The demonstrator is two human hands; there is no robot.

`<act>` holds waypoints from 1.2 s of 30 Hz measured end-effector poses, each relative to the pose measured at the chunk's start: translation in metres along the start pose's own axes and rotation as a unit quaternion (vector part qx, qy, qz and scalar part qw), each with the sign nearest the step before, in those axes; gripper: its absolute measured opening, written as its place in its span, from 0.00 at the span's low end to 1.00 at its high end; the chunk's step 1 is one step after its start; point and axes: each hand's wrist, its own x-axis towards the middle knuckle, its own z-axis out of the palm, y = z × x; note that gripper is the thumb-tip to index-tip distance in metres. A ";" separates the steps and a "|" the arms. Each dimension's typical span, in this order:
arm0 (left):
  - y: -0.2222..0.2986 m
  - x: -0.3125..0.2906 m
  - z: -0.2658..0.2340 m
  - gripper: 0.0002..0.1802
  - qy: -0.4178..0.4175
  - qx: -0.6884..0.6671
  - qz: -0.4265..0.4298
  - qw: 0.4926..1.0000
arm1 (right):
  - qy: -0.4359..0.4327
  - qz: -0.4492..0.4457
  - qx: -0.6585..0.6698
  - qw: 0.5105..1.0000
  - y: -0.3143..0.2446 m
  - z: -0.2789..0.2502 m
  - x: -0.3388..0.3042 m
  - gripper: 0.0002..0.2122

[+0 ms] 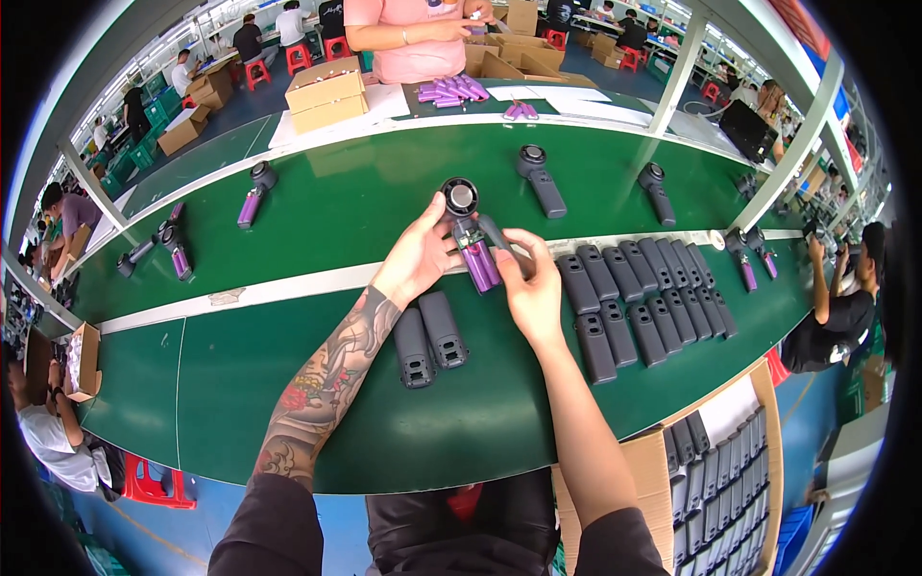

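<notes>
My left hand (415,254) is closed around the neck of a dark grey handheld fan (461,198), its round head up. Purple battery cells (480,269) and a bit of circuit board show in its uncovered handle. With thumb and fingers, my right hand (531,286) grips a grey handle cover (496,234), which leans against the handle's right side. Two grey handle shells (442,331) lie side by side on the green table below my left hand. Rows of similar handle shells (648,298) lie to the right of my right hand.
Across a pale rail, a green belt (355,197) carries more fans, some with bare purple cells (250,206), others with grey handles (547,192). A carton (740,480) of grey shells stands at lower right. Opposite, a person in pink (423,38) stands by purple cells (451,91).
</notes>
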 end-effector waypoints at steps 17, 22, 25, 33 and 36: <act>0.006 -0.014 0.021 0.31 -0.079 0.208 0.050 0.974 | -0.015 0.064 -0.102 0.993 0.006 0.017 -0.008 0.26; -0.001 -0.012 0.016 0.33 -0.123 0.281 0.086 0.948 | -0.058 0.026 -0.191 0.980 0.005 0.010 -0.006 0.28; -0.011 -0.012 0.022 0.32 -0.140 0.311 0.104 0.934 | -0.047 -0.053 -0.160 0.985 0.011 0.012 -0.006 0.29; -0.013 -0.018 0.028 0.30 -0.120 0.356 0.103 0.921 | -0.032 -0.067 -0.134 0.988 -0.004 0.019 -0.012 0.28; -0.018 -0.017 0.029 0.28 -0.100 0.367 0.108 0.919 | -0.005 -0.043 -0.198 0.979 -0.005 0.021 -0.013 0.30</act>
